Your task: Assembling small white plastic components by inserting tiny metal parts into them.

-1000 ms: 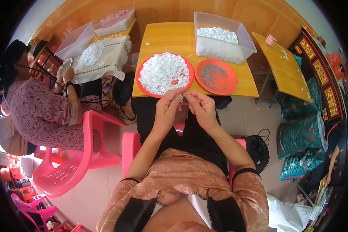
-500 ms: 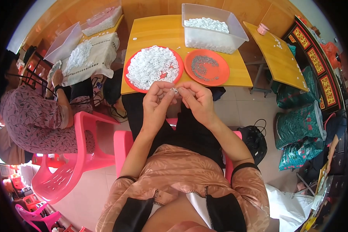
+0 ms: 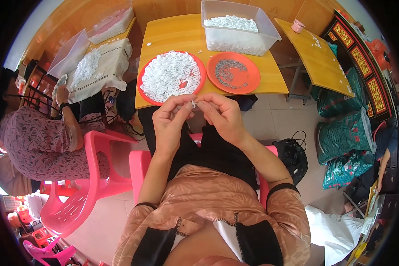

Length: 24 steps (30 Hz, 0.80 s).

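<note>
L hand: L hand point(image 3: 170, 122) is coming in from the low edge, thumb + fingers pinching a small white pc point(image 3: 193, 105) at the tips, other fingers curling.
R hand: R hand point(image 3: 222, 116) is meeting it tip to tip, thumb + index gripping the same pc; can't tell if anything else is sitting in there, too small.
White pc: it's hanging btwn both sets of fingertips, nr the front edge of the table point(image 3: 173, 33).
Red tray: red tray point(image 3: 203, 80) is sitting on the table's L side, bearing a big heap of white rings point(image 3: 170, 73), red base peeking thru on the R.
Orange plate: orange plate point(image 3: 253, 73) is lying just R of the tray, carrying thin grey pcs point(image 3: 225, 73), mostly bunching on its L half.
Bin: clear bin point(image 3: 264, 39) is standing at the table's back R, holding lots more white pcs.
Stray: one loose pc point(image 3: 149, 44) is lying back L on the table, well apart from the hands.
R side: side table point(image 3: 323, 66) is bearing a pink cup point(image 3: 298, 26) + a few white bits; green bags point(image 3: 343, 137) are slumping on the floor.
L side: co-worker point(image 3: 35, 137) is sitting at a cloth point(image 3: 115, 66) w/ a white pile point(image 3: 86, 66), pink chair point(image 3: 91, 177) standing close by.
</note>
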Tool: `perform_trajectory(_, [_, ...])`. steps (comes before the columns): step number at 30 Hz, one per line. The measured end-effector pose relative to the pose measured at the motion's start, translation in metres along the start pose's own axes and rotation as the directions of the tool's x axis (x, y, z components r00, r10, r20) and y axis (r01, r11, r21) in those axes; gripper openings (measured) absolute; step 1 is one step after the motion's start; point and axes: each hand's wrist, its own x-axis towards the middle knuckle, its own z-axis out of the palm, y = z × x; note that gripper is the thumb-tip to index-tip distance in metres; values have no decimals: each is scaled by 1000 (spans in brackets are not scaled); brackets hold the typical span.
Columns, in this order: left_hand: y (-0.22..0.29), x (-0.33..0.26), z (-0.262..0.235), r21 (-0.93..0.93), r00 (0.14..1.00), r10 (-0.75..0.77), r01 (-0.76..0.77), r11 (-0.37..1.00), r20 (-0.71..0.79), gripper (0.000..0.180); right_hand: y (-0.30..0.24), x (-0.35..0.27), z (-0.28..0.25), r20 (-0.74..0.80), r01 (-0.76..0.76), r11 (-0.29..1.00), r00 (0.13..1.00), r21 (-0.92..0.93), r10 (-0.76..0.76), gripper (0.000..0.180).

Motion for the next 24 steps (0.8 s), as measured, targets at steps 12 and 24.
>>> perform_trajectory(12, [0, 1, 1, 44, 1000, 21, -21, 999, -1, 18, 3, 2, -2, 15, -18, 999, 1000, 42, 18, 14])
perform_trajectory(24, [-2, 1, 1, 52, 999, 33, -33, 998, 1, 19, 3, 2, -1, -3, 12, 1000, 1000, -10, -12, 13])
